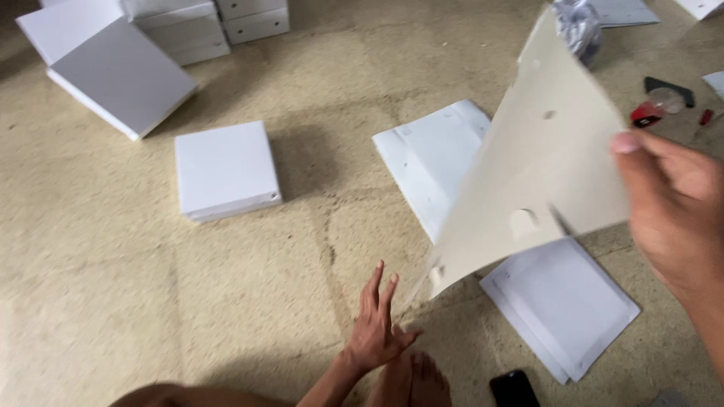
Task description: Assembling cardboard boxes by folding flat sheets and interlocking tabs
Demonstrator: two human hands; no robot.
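Cardboard sheet (539,162), beige and punched with holes, up in the air, tilted, above white flat sheets (434,162) on the carpet (113,286). Pinched at its right edge by right hand (671,203). Left hand (373,328) empty, fingers spread, just below the sheet's lower corner.

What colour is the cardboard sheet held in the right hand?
Pale cream-grey, with punched holes: the cardboard sheet in the right hand, head view.

Two hands (671,203), one phone (514,389)
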